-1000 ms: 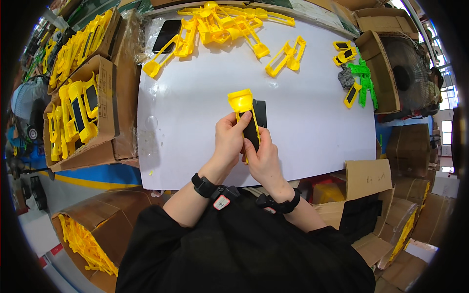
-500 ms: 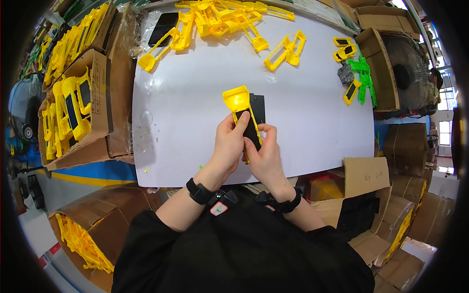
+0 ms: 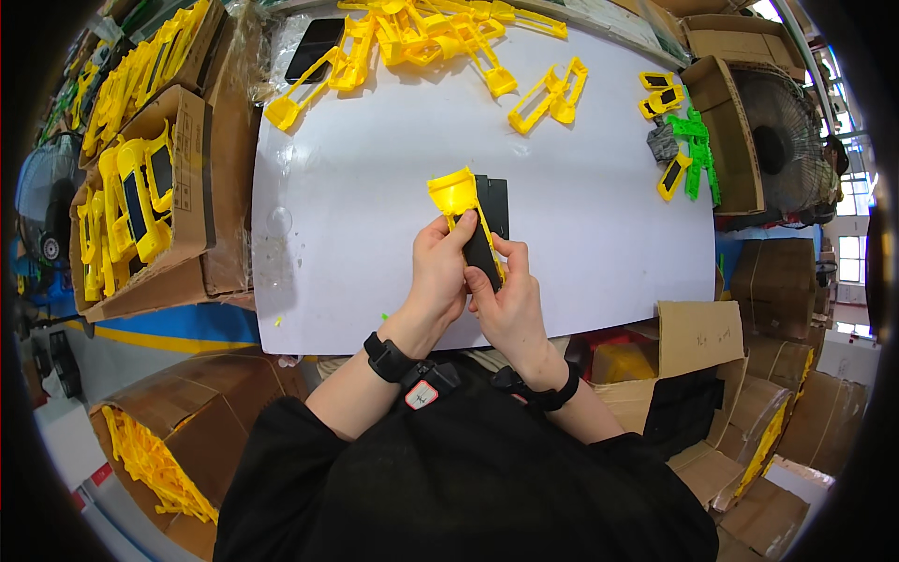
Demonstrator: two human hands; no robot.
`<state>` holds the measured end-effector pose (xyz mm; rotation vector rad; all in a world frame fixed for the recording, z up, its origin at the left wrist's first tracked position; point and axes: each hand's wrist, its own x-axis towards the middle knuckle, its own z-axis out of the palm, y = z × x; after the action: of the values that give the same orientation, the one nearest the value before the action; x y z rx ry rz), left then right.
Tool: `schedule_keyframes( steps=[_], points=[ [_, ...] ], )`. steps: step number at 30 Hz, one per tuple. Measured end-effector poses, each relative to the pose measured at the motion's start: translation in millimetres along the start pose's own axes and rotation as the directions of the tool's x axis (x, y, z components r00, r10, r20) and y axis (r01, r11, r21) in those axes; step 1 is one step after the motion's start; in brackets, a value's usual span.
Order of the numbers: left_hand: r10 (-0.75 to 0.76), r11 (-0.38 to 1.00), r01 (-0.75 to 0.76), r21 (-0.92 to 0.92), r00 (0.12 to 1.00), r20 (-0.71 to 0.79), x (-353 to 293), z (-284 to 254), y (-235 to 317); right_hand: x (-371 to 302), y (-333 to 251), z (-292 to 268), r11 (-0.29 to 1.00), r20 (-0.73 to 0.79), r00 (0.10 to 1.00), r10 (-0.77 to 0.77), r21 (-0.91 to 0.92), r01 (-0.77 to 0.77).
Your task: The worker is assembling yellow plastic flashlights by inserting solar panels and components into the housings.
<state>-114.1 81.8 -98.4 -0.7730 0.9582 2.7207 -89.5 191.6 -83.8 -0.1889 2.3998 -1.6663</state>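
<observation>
Both hands hold one yellow plastic frame [image 3: 453, 192] over the white table, its wide curved end tilted up and away from me. A flat black strip [image 3: 480, 251] lies along the inside of the frame. My left hand [image 3: 438, 265] grips the left side, thumb on the upper part of the strip. Around the lower end is my right hand [image 3: 510, 295], its thumb pressing near the strip's bottom and its fingers at the right edge. Just beyond, flat black pieces [image 3: 497, 201] lie on the table, partly hidden by the frame.
A heap of yellow frames [image 3: 412, 37] and a black phone [image 3: 315, 49] lie at the table's far side. Green parts [image 3: 695, 145] sit at the right. Filled cardboard boxes [image 3: 194, 187] flank the left; an open box [image 3: 698, 342] stands at the near right.
My hands stay nearly in place around the frame, with only a slight shift of the right thumb and fingers. The view has moved a little.
</observation>
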Motion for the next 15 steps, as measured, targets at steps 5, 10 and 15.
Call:
schedule_keyframes(
  steps=[5, 10, 15],
  points=[
    [0.104, 0.995, -0.103, -0.004, 0.994, 0.043, 0.0, -0.7, -4.1, -3.5, 2.7, 1.0, 1.0, -0.008, 1.0, -0.009, 0.011, 0.009],
    [0.183, 0.979, -0.188, 0.083, 0.981, 0.07, 3.2, -9.0, -3.3, -1.2, 5.0, -4.7, 0.946, 0.178, 0.981, 0.075, 0.297, -0.126],
    [0.221, 0.967, -0.221, 0.13, 0.975, 0.018, 0.2, -6.0, -3.7, 1.1, 14.4, -7.8, 0.954, 0.232, 0.968, 0.092, 0.26, -0.153]
  ],
)
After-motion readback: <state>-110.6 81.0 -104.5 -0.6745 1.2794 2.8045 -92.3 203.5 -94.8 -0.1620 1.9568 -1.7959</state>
